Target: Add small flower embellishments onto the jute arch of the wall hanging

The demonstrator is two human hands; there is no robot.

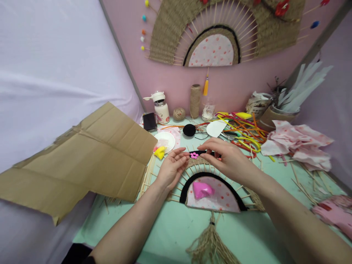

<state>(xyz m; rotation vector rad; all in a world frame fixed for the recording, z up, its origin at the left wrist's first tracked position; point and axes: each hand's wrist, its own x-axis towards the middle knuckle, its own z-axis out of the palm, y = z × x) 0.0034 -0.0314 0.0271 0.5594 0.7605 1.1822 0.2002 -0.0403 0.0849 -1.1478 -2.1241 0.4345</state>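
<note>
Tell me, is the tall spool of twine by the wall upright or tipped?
Upright: the twine spool stands on its end beside the twine ball.

Pink flower (194, 155) on black strip (202, 152); atop fan (211, 190)

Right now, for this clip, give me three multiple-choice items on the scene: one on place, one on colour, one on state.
1. Where is the cardboard sheet?
A. left of the hands
B. right of the hands
C. on the wall

2. What colour is the small flower at the fingertips?
A. blue
B. pink
C. white

3. How does the woven fan under the hands sit?
A. hung up
B. flat on the table
C. rolled up

A: it leans at the left. B: its petals are pink. B: it lies on the green table, tassel toward the viewer.
</note>
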